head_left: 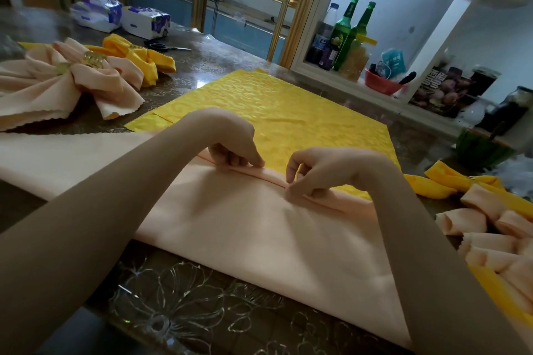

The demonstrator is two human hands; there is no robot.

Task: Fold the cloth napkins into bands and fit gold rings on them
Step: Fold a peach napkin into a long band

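A peach cloth napkin [259, 228] lies flat across the table in front of me, partly over a yellow patterned napkin [274, 112]. Along its far edge runs a narrow folded pleat. My left hand [236, 150] pinches that pleat near its middle. My right hand [314, 173] pinches the same pleat a little to the right. At the far left lie finished peach napkins [95, 81] gathered in a gold ring [93, 59], and a yellow banded napkin [144, 57] beside them.
More folded peach and yellow napkins [490, 225] are heaped at the right edge. Scissors [164, 47] and tissue packs [121, 14] lie at the back of the table. Green bottles [352, 29], a red bowl [380, 82] and jars fill the shelf behind.
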